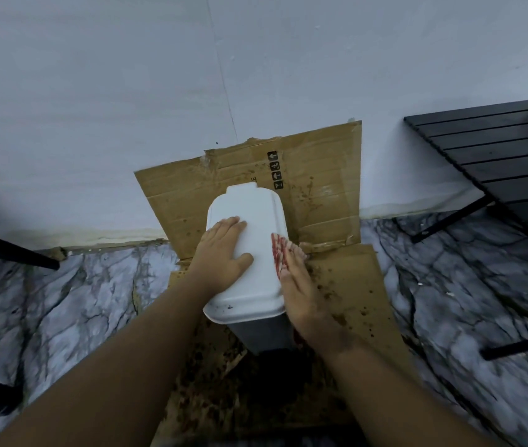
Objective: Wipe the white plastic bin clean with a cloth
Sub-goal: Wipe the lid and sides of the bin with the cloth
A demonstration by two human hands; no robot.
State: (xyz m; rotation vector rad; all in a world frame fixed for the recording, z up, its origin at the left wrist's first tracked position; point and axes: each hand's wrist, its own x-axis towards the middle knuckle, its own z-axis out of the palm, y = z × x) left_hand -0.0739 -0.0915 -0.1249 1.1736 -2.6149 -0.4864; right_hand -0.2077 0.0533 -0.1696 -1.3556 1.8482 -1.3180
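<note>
The bin (pixel 246 253) stands on stained cardboard (pixel 346 285) against the wall, and the left hand (pixel 224 253) lies flat, fingers straight, on its lid to steady it while the right hand (pixel 298 285) presses a red-and-white cloth (pixel 278 253) (mostly hidden) flat-fingered against the lid's right edge.
</note>
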